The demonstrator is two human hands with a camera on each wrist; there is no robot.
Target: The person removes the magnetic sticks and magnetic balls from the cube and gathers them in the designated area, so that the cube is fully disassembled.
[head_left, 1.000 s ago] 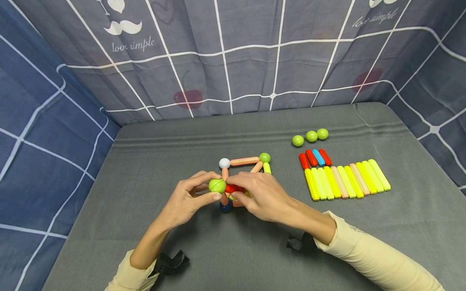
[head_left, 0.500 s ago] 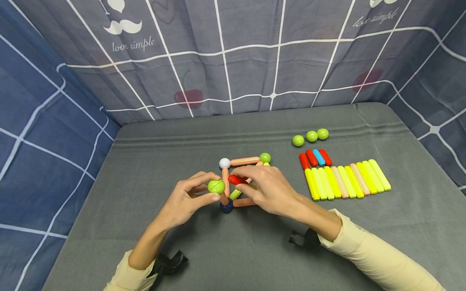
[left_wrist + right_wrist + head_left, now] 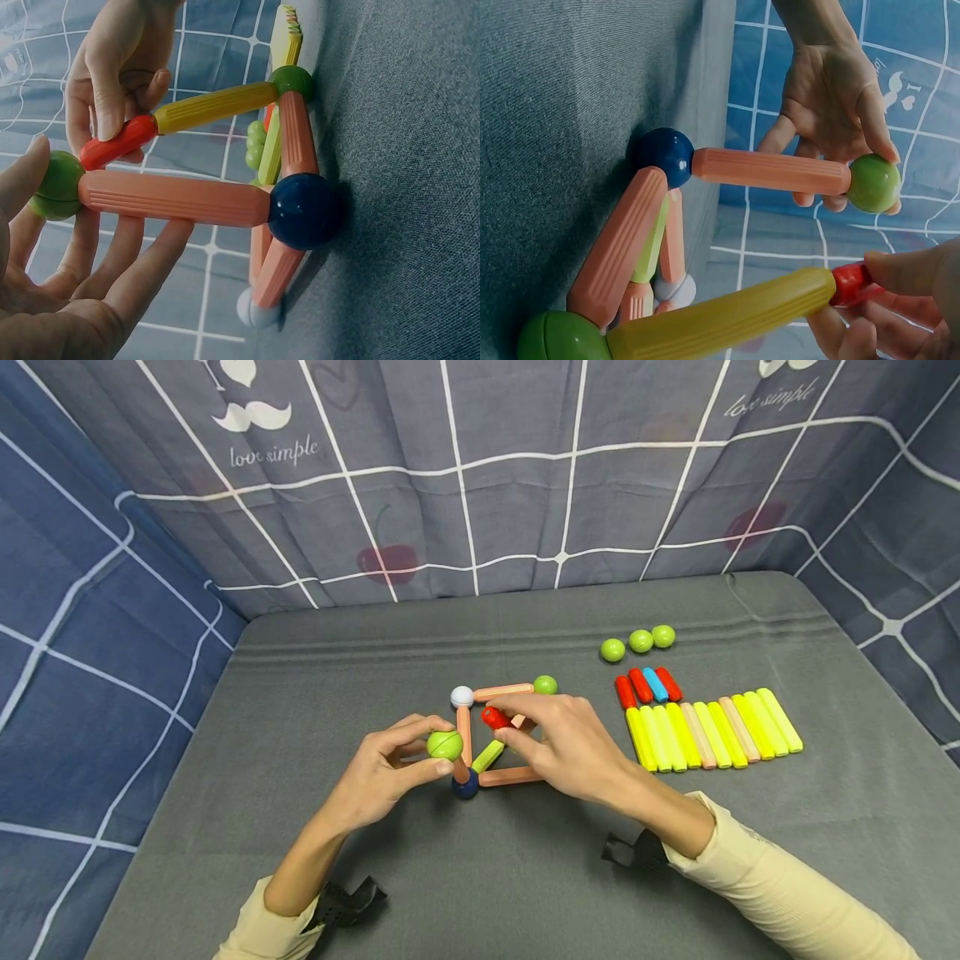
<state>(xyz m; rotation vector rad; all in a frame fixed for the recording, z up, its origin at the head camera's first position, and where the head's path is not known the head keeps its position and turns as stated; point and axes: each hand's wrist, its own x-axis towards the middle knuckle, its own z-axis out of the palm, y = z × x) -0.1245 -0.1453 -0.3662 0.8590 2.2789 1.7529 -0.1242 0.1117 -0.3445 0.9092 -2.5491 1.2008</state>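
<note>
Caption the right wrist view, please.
Left hand holds green ball on end of peach stick; right hand pinches red stick.

At lower right the right hand (image 3: 911,304) pinches a short red rod (image 3: 848,283); its far end meets a curved yellow rod (image 3: 727,316), which reaches a dark green ball (image 3: 562,339) at lower left; at upper right the left hand (image 3: 829,101) holds a light green ball (image 3: 874,184), joined by a salmon rod (image 3: 769,171) to a dark blue ball (image 3: 664,157) left of centre; below that ball show a lime rod (image 3: 651,241) and a partly hidden white ball (image 3: 678,289); grey fabric-covered desk (image 3: 577,97) fills the upper left.
</note>
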